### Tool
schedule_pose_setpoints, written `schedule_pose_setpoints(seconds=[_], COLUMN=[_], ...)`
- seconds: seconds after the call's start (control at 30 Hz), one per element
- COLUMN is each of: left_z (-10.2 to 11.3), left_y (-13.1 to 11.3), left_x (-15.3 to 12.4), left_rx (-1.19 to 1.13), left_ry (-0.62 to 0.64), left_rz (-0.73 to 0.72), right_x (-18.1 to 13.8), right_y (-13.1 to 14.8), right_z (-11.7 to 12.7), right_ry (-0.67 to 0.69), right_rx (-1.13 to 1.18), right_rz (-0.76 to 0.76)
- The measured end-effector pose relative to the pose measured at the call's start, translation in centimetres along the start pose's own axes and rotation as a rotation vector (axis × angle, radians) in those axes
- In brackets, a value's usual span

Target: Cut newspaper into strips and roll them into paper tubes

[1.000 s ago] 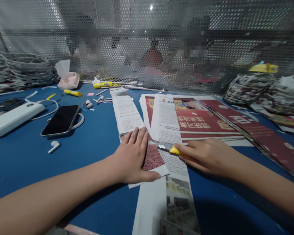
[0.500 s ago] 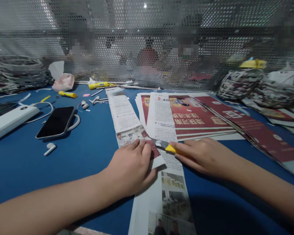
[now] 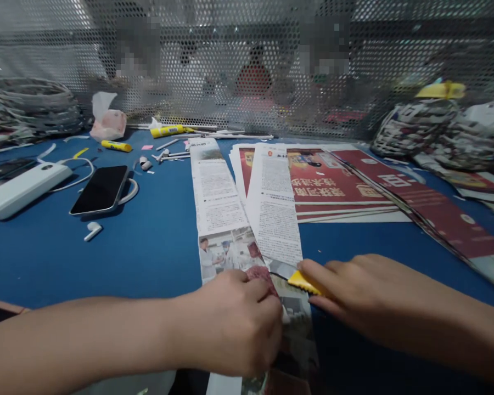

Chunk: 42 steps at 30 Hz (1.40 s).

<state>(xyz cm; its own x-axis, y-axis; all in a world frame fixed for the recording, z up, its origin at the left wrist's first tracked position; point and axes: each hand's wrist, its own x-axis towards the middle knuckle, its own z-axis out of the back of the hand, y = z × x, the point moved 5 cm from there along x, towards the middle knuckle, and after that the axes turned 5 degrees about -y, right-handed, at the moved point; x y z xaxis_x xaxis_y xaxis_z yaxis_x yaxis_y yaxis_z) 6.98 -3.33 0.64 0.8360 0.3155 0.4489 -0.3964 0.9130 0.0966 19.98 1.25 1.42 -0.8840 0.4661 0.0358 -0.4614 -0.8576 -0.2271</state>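
My left hand [image 3: 234, 321] is curled, fingers pressed down on the near end of a long newspaper strip [image 3: 216, 192] that runs away from me across the blue table. My right hand [image 3: 354, 293] grips a yellow-handled utility knife [image 3: 302, 281], its blade lying on the paper where this strip meets a second strip [image 3: 275, 208] of printed text. Both hands are low and near the table's front edge.
A stack of red-printed newspaper sheets [image 3: 333, 189] lies right of the strips. At left are a black phone [image 3: 101, 189], a white power bank [image 3: 22, 187], an earbud [image 3: 93, 230], a yellow glue stick [image 3: 115, 146] and a tissue pack [image 3: 107, 120]. Woven paper baskets [image 3: 420, 131] and a perforated screen [image 3: 247, 66] stand behind.
Both hands have slid toward me along the strip, the knife travelling down the paper. My left hand went from lying flat to curled on the paper's near end.
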Motion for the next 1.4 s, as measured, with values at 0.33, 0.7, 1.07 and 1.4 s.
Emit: schedule_pose_setpoints(seconds=[0.33, 0.7, 1.07, 1.4], left_z=[-1.9, -3.1, -3.1, -3.2], left_y=[4.0, 5.3, 5.5, 5.5], left_x=[-0.2, -1.9, -1.8, -1.9], left_rx=[0.155, 0.076, 0.073, 0.078], left_ry=[0.194, 0.527, 0.605, 0.574], left_rz=[0.432, 0.696, 0.749, 0.745], right_x=[-0.7, -0.4, 0.0, 0.5], right_y=[1.4, 1.1, 0.6, 0.6], right_z=[-0.6, -0.8, -1.4, -1.3], right_ry=[-0.023, -0.038, -0.033, 0.007], right_rx=[0.038, 0.002, -0.035, -0.028], right_rz=[0.001, 0.043, 0.05, 0.042])
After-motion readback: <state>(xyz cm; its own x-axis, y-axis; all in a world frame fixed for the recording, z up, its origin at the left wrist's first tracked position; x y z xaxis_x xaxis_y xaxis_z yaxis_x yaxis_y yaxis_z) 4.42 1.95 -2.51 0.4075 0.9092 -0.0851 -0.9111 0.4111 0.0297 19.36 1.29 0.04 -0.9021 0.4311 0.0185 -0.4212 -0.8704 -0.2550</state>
